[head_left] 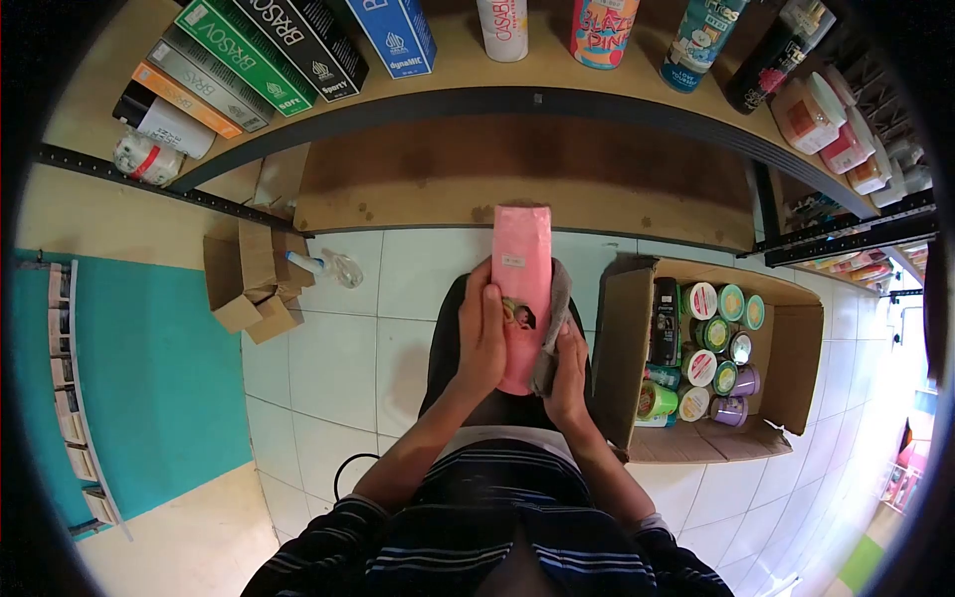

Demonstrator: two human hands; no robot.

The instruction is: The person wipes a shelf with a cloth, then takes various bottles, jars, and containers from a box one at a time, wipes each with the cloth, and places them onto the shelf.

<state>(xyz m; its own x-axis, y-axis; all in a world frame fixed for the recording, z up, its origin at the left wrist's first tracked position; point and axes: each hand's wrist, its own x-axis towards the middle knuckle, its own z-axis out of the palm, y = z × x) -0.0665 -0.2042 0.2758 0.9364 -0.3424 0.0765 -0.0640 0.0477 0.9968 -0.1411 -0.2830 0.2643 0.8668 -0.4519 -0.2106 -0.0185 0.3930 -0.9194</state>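
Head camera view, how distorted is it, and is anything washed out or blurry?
Head view: strong fisheye, the shelf edge bows into an arc, corners go black; the pink box in the left hand and right hand is sharp; floor tiles at lower right wash out.

- It's a shop, and here's the long wooden shelf with a dark metal edge (pixel 458 72), fully stocked.
- At its left end, green, black and blue printed cartons (pixel 288 40), the same brand repeated.
- At its middle, tall printed spray cans (pixel 602 30).
- Below its right half, an open brown cardboard box (pixel 796 348) packed with tubs.
- Below its middle, a tall pink packet (pixel 522 269) bearing a white sticker.
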